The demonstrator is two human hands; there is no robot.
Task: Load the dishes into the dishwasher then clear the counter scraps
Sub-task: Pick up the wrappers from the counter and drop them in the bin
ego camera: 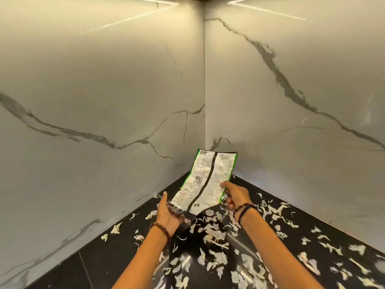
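A flattened white snack packet (206, 182) with green edges and a black centre stripe is held tilted above the black counter (108, 259), near the corner. My left hand (168, 213) cups its torn lower end from below, palm up. My right hand (235, 195) pinches the packet's right edge between thumb and fingers. Several pale peel scraps (214, 230) lie scattered on the counter below and to the right of the packet.
White marble-look walls (104, 101) meet in a corner directly behind the packet. More scraps (312, 261) spread toward the right front of the counter. The counter's left strip along the wall holds only a few scraps.
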